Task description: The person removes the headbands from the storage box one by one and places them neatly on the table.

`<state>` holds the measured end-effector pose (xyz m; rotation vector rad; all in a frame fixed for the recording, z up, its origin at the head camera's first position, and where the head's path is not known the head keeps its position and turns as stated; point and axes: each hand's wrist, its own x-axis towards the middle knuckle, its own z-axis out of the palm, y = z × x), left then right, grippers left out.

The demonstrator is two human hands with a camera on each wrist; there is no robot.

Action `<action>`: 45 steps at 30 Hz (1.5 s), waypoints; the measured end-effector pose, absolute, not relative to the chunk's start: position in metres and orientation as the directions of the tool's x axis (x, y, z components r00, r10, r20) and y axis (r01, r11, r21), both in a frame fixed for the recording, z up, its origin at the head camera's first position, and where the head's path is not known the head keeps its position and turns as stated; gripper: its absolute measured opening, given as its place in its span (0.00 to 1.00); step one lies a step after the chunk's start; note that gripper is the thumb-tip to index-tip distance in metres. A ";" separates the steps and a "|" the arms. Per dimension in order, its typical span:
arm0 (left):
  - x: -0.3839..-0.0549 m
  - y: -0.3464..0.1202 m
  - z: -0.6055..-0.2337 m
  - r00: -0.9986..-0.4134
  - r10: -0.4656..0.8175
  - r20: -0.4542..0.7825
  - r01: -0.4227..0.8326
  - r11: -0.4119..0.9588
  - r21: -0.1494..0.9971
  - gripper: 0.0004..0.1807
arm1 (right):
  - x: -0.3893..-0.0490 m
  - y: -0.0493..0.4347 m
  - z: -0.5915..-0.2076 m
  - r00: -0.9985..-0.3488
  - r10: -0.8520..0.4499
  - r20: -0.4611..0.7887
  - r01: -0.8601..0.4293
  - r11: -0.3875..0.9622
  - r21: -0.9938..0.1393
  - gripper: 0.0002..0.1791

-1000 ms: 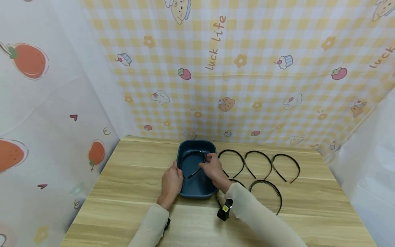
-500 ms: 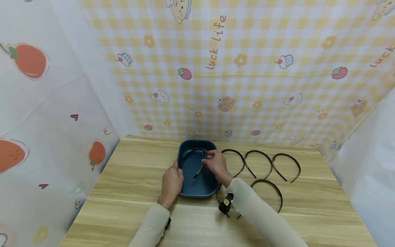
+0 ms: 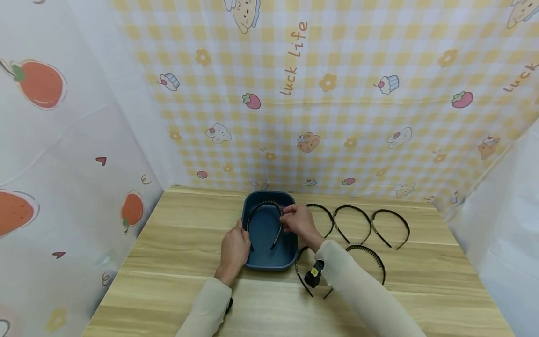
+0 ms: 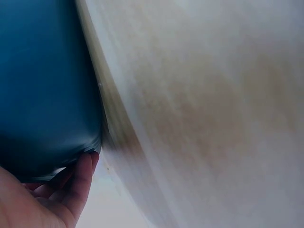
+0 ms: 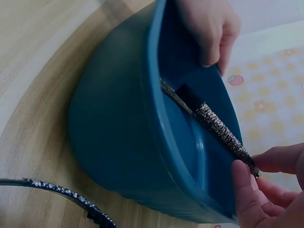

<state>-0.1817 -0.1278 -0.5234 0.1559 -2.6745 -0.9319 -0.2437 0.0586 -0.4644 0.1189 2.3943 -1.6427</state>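
Note:
A dark blue rectangular bin point(image 3: 270, 268) stands on the table. My left hand point(image 3: 235, 248) grips its left wall, thumb on the inner side in the right wrist view and fingers point(image 4: 81, 185) curled beneath the rounded edge in the left wrist view. At the opposite rim, my right hand point(image 3: 300, 222) pinches a black toothed headband point(image 3: 265, 202) by one side. The headband's arch points to the back and its ends toward me, within the bin's outline. Silvery glitter covers the pinched arm point(image 5: 221, 130) in the right wrist view. Behind it a thinner strip point(image 5: 175, 99) crosses the bin.
Right of the bin, several more black headbands lie on the wooden table point(image 3: 177, 262): a back row with one at the far right point(image 3: 407, 224), and a front row including one point(image 3: 382, 267) partly under my right sleeve. A patterned cloth point(image 3: 311, 107) hangs behind.
My right hand has shifted slightly right, turning the headband so its near end has swung right and toward me. My left hand has kept its place on the bin.

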 end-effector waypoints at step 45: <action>-0.181 -0.126 -0.526 -0.942 -0.202 0.270 0.012 0.780 0.625 0.23 | -0.241 0.151 -0.471 -0.938 -0.163 -0.305 0.247 0.299 -0.922 0.19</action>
